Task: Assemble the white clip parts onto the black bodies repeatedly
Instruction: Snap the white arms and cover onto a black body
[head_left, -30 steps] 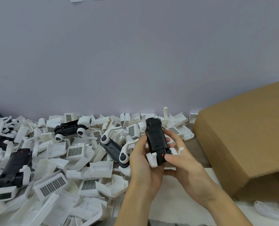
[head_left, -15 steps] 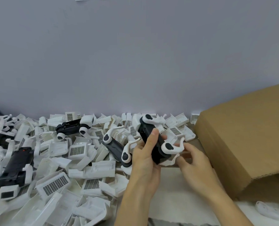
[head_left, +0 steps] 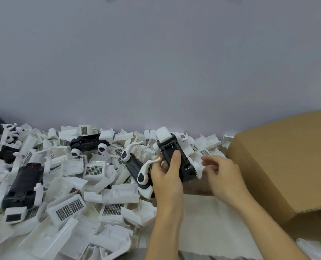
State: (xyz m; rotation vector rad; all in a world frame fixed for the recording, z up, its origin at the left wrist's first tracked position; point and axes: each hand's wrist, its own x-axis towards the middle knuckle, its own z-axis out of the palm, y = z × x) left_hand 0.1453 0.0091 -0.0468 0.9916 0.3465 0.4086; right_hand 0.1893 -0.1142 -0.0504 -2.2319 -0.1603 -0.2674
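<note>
Black body (head_left: pixel 174 156) in left hand (head_left: pixel 167 177), markings seemingly illegible

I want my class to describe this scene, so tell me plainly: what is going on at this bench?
A person is fitting white clips to black bodies. The left hand grips one black body, thumb on top, with white parts already on its ends. The right hand is just beside it, fingers loosely curled near the white clip at its near end; whether they touch is unclear. A heap of loose white parts lies to the left, a cardboard box to the right.
</note>
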